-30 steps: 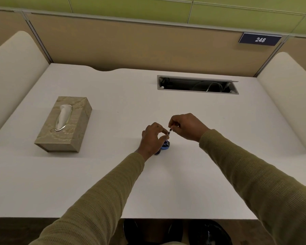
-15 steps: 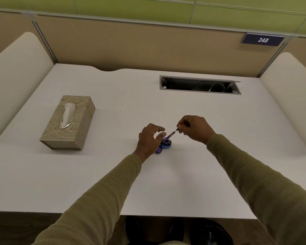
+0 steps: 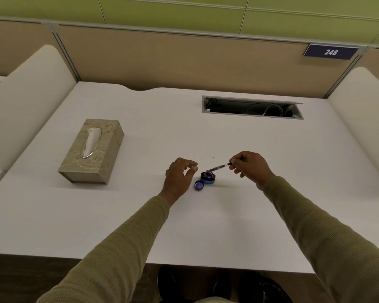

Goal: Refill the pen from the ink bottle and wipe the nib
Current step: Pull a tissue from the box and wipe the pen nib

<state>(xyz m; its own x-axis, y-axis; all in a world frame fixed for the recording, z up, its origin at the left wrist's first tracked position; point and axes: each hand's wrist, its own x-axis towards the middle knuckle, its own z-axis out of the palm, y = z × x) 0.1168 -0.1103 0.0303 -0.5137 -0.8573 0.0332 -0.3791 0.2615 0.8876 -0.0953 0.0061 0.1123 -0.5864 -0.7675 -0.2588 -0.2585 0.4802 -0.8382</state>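
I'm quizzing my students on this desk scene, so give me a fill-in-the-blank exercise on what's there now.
1. The pen is held by the ____ hand.
2. The pen's lower end sits in the mouth of the ink ____.
3. The bottle cap lies on the desk with its opening facing ____.
4. The left hand holds ____.

Missing words: right; bottle; up; nothing

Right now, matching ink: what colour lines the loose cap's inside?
Purple, on the small round cap; head view.

Slim pen (image 3: 219, 166) tilted, tip in open blue ink bottle (image 3: 208, 178), purple-lined cap (image 3: 199, 185) just beside it
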